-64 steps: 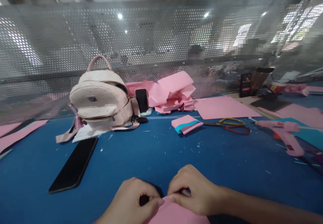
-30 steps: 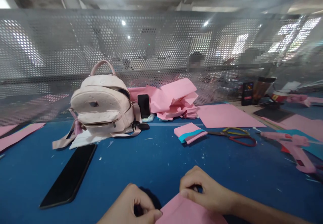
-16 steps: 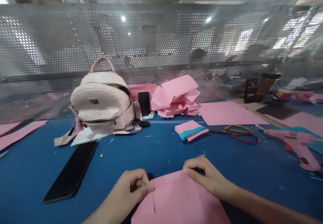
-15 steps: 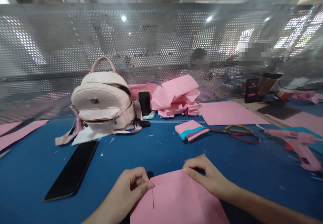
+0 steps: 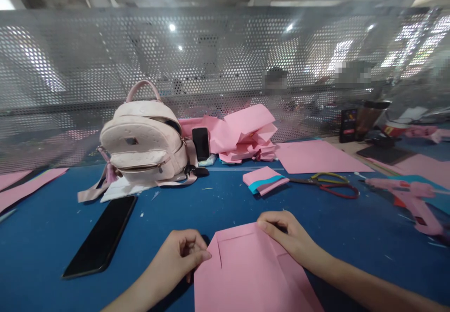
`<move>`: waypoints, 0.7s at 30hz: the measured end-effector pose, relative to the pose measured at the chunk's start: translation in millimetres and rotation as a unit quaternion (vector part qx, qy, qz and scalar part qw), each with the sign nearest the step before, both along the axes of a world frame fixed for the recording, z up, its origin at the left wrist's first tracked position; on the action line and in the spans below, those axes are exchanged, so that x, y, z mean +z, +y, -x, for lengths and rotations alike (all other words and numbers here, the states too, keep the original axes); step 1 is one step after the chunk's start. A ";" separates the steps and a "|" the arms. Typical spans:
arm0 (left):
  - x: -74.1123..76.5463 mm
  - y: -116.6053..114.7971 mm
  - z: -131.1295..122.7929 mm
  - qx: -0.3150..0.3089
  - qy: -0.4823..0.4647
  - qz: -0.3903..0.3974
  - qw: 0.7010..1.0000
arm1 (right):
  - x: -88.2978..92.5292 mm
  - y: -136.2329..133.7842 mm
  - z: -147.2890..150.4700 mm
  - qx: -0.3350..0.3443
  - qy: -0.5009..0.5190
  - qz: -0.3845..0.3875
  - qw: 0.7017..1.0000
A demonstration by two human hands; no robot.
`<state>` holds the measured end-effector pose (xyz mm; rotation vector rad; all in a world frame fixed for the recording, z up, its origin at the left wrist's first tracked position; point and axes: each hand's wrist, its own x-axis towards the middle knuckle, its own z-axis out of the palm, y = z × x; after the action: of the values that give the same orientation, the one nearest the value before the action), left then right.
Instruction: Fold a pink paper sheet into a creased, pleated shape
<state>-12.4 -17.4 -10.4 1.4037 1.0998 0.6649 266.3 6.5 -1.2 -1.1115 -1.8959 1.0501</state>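
A folded pink paper (image 5: 246, 270) with crease lines and a short slit near its upper left corner lies at the bottom centre. My left hand (image 5: 181, 255) pinches its left edge between thumb and curled fingers. At the top right corner, my right hand (image 5: 290, 234) grips the sheet, thumb on top and fingers bent behind. Beyond the right hand sits a small folded pink piece with a blue band (image 5: 265, 181), touching the tips of the scissors (image 5: 325, 184).
A black phone (image 5: 101, 237) lies at the left, with a pale backpack (image 5: 144, 138) behind it. Crumpled pink paper (image 5: 248, 133) and a flat pink sheet (image 5: 319, 157) are at the back. A pink glue gun (image 5: 415, 199) rests at the right.
The pink paper has shifted slightly up and to the right, showing more of its slit and top crease. My right hand has moved up slightly with it; my left hand now holds lower along the edge.
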 end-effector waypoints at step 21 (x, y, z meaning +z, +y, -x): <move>12.1 -16.8 -1.5 -0.042 0.126 -0.194 0.972 | -3.4 -9.9 0.7 0.030 -0.038 -0.047 0.998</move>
<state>-10.9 -34.2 1.7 1.9032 1.1388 0.6767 265.6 -3.4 -4.6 -1.0615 -2.0288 0.9523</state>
